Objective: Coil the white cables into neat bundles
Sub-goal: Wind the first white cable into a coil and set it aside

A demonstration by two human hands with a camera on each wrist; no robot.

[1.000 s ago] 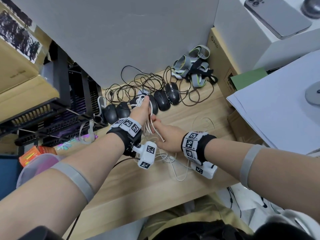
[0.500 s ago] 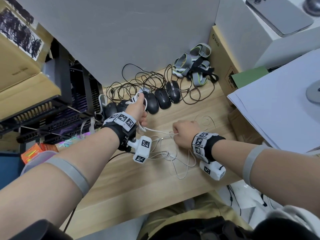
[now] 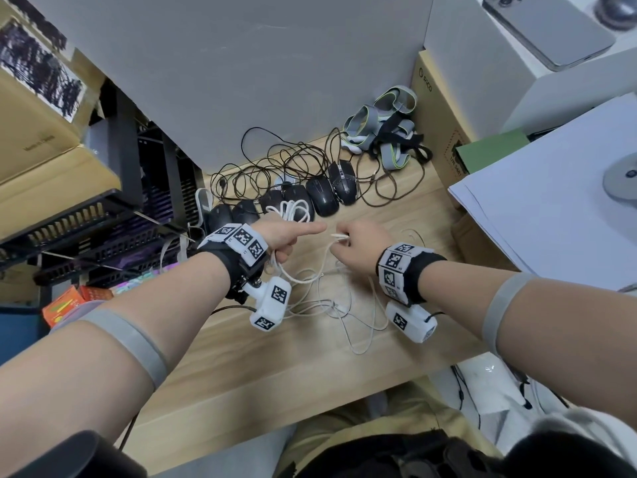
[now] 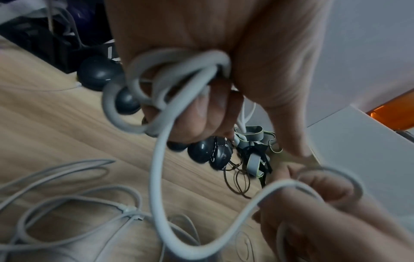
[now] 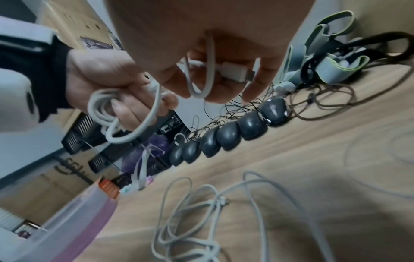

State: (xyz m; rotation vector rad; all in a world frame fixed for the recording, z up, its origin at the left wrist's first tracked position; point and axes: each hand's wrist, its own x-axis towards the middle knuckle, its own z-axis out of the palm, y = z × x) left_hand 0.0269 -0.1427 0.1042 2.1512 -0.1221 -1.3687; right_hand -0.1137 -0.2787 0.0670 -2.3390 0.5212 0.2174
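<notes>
My left hand [image 3: 286, 236] grips a coil of white cable [image 4: 170, 83], its loops wound round the curled fingers; the thumb sticks out toward the right hand. The loops also show above the hand as a white coil [image 3: 293, 210]. My right hand [image 3: 351, 243] pinches the free end of the same cable, with its white USB plug [image 5: 235, 71] between the fingers. A slack strand [image 4: 161, 177] hangs between both hands. More loose white cables [image 3: 337, 305] lie tangled on the wooden table [image 3: 241, 374] below the wrists.
A row of several black mice [image 3: 310, 198] with dark tangled cords [image 3: 282, 163] lies just beyond the hands. Grey straps [image 3: 382, 132] sit at the back right, black trays [image 3: 103, 229] at the left, white paper [image 3: 551, 201] at the right, cardboard box [image 3: 434, 115] behind.
The right hand has swung up and back toward the left hand, carrying the cable end. The left hand turned, its thumb now stretched toward the right hand.
</notes>
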